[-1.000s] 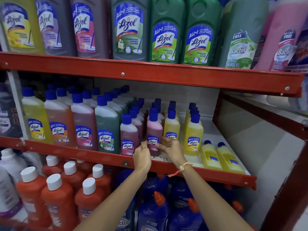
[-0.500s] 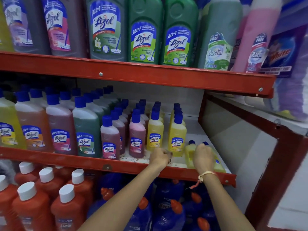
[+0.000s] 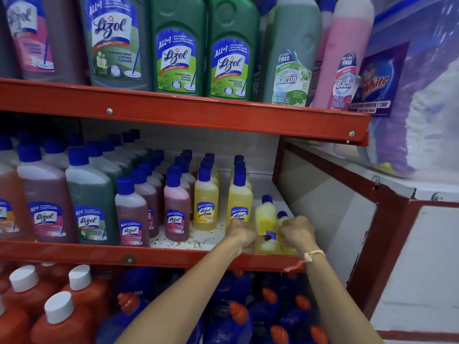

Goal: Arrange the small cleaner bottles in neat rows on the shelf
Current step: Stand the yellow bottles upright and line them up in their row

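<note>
Small Lizol bottles stand in rows on the middle shelf (image 3: 129, 256): two maroon rows (image 3: 176, 209) and two yellow rows (image 3: 206, 207). At the shelf's right end are two loose small yellow bottles with blue caps. The left yellow bottle (image 3: 265, 219) is raised nearly upright with its back label facing me. My left hand (image 3: 242, 233) is closed on its lower left side. The right yellow bottle (image 3: 283, 217) shows only its cap and shoulder. My right hand (image 3: 296, 232), with a thread band at the wrist, is closed over it.
Larger Lizol bottles (image 3: 89, 204) fill the left of the same shelf. Big Lizol and Bactin bottles (image 3: 231, 45) stand on the upper shelf. Orange white-capped bottles (image 3: 82, 294) and blue bottles (image 3: 238, 316) sit below. A red side frame (image 3: 357, 244) bounds the right. Dark specks (image 3: 178, 242) litter the shelf front.
Both hands moved right from the front maroon and yellow bottles to the two loose yellow bottles. These lay flat before; the left one is now lifted nearly upright. The camera has come closer.
</note>
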Tool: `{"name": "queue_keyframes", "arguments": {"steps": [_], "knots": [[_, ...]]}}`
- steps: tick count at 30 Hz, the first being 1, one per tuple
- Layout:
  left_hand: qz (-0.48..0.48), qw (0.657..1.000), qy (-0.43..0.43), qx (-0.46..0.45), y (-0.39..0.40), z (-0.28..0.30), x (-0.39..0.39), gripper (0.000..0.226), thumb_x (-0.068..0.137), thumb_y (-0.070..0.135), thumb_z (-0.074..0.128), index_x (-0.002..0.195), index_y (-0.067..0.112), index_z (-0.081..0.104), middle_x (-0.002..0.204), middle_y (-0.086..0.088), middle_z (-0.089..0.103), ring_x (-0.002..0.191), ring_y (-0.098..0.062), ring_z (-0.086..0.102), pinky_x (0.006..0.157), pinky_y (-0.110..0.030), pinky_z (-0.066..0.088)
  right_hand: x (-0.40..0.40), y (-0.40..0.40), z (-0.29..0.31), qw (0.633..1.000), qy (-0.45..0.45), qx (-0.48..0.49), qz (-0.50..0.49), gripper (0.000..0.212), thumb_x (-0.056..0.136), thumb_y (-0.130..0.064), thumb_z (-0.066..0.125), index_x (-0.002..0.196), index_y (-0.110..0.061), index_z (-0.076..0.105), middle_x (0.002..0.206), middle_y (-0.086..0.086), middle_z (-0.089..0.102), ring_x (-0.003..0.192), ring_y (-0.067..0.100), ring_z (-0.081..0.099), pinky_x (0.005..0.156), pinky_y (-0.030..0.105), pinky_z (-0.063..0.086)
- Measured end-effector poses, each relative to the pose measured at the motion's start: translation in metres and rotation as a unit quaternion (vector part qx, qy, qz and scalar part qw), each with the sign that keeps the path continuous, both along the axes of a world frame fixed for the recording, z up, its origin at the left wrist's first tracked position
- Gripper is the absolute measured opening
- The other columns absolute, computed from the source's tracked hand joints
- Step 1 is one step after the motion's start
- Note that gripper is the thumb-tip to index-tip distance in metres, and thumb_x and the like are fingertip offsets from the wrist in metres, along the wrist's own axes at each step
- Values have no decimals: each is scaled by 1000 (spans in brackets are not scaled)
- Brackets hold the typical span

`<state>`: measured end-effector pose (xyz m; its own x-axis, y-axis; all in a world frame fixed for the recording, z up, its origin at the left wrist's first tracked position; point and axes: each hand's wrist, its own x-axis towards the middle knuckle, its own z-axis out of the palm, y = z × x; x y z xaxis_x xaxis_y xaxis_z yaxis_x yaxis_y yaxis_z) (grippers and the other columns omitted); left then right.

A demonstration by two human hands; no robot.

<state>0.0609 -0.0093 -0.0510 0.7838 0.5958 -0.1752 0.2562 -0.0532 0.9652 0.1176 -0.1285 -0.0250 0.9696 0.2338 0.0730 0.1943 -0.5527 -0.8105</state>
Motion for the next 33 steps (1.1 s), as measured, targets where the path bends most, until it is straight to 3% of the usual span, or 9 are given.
{"name": "queue_keyframes", "arguments": {"steps": [3, 7, 8, 10, 13, 18, 25, 29, 33], "knots": [[-4, 998, -64, 26, -5, 5, -15, 36, 56, 1, 86, 84, 5, 64, 71, 5, 58, 72, -13, 59, 61, -24, 53, -8, -3, -2, 999, 18, 35, 25, 40, 75, -31, 77, 71, 7, 65, 73, 22, 62, 75, 35, 64, 80, 49, 55], [-19, 990, -113, 82, 2, 7, -43, 53, 57, -6, 83, 106, -3, 64, 87, -3, 64, 72, -12, 61, 52, -13, 54, -31, -5, 0, 984, 69, 147, 73, 24, 68, -22, 85, 79, -6, 71, 90, 15, 74, 84, 29, 71, 84, 49, 57], [-17, 989, -116, 95, 7, 5, -49, 54, 58, -8, 81, 108, -4, 63, 91, -6, 64, 74, -14, 62, 51, -12, 53, -34, -2, -3, 981, 72, 157, 86, 30, 65, -21, 87, 85, -6, 72, 92, 13, 75, 84, 26, 72, 85, 48, 58], [-10, 987, -129, 100, 16, 5, -63, 49, 61, -13, 76, 108, -7, 63, 89, -7, 64, 74, -16, 62, 50, -12, 52, -39, 7, -8, 983, 52, 152, 89, 46, 56, -28, 91, 93, -7, 71, 90, 9, 75, 85, 22, 72, 85, 45, 58], [14, 983, -125, 132, 33, 4, -83, 45, 63, -12, 76, 106, -5, 65, 88, -8, 68, 76, -17, 64, 52, -10, 53, -53, 28, -10, 983, 34, 146, 103, 41, 53, -29, 92, 82, -17, 66, 82, 1, 73, 82, 19, 72, 83, 41, 59], [55, 981, -136, 125, 57, -1, -101, 45, 65, -14, 72, 109, -7, 65, 91, -10, 68, 66, -5, 63, 48, -13, 53, -68, 65, -13, 983, -40, 119, 131, 56, 55, -32, 91, 101, -9, 69, 99, 6, 74, 90, 19, 70, 85, 38, 57], [85, 975, -169, 114, 61, -8, -108, 43, 75, -17, 62, 116, -7, 61, 103, -15, 68, 61, 3, 65, 52, -9, 51, -69, 77, -23, 976, -77, 133, 154, 60, 66, -32, 85, 117, -8, 65, 102, 4, 70, 85, 11, 62, 67, 11, 45], [79, 978, -151, 123, 65, -16, -112, 49, 69, -11, 69, 115, 6, 66, 110, -12, 72, 85, -7, 70, 76, -29, 60, -81, 81, -36, 979, -108, 148, 94, 66, 62, -51, 82, 113, -14, 62, 83, -4, 68, 84, 13, 65, 77, 26, 51], [121, 979, -140, 81, 62, -10, -120, 27, 73, 2, 65, 92, 19, 76, 95, -7, 77, 88, -15, 70, 84, -34, 57, -93, 94, -38, 979, -117, 149, 75, 71, 59, -64, 76, 106, -14, 61, 94, -3, 66, 88, 15, 64, 77, 28, 53]]}}
